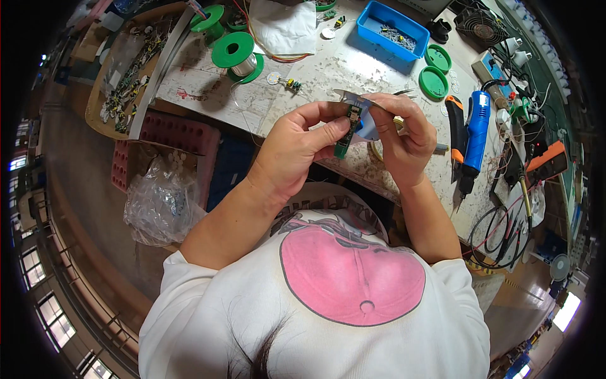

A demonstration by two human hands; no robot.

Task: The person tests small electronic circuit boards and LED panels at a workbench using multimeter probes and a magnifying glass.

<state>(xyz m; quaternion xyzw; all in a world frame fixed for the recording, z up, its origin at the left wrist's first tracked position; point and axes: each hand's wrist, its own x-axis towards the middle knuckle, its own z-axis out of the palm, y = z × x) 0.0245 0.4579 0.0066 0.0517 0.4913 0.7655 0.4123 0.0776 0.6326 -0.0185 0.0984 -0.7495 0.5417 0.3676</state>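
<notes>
smooth circuit board [346, 139], glossy plastic tray [376, 34], shiny metal wire [245, 67], crinkled plastic bag [158, 205]

The circuit board [347, 134] is over the near part of the surface [350, 68]. Left of and behind it stands a wire spool [245, 66]; behind it, slightly right, a bin [371, 20] with components [399, 39] in it; behind and farther right, two round dishes [433, 83]; right of it, an electric screwdriver [477, 136]. Left and in front of it lies a plastic bag [159, 203].

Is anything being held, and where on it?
Left fingers pinch a green circuit board by its left edge; right fingers seemingly hold a shiny piece, grip spot unclear.
</notes>
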